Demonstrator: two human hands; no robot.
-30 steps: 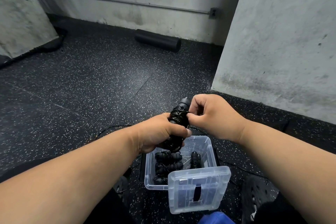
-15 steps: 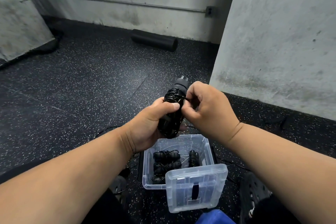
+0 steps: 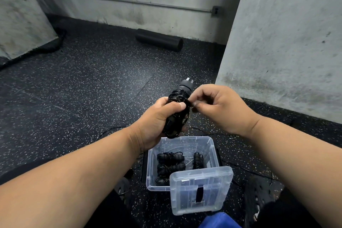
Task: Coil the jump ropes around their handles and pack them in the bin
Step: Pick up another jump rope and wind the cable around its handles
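Holding the handles [image 3: 176, 113] above the bin [image 3: 180, 146], my left hand [image 3: 157, 122] grips them; right hand [image 3: 218, 107] pinches springy, slippery cord [image 3: 189, 102].

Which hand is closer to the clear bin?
Left. The left hand grips the coiled rope just above the bin's far rim. The right hand pinches the rope's end higher up, to the right and farther from the bin.
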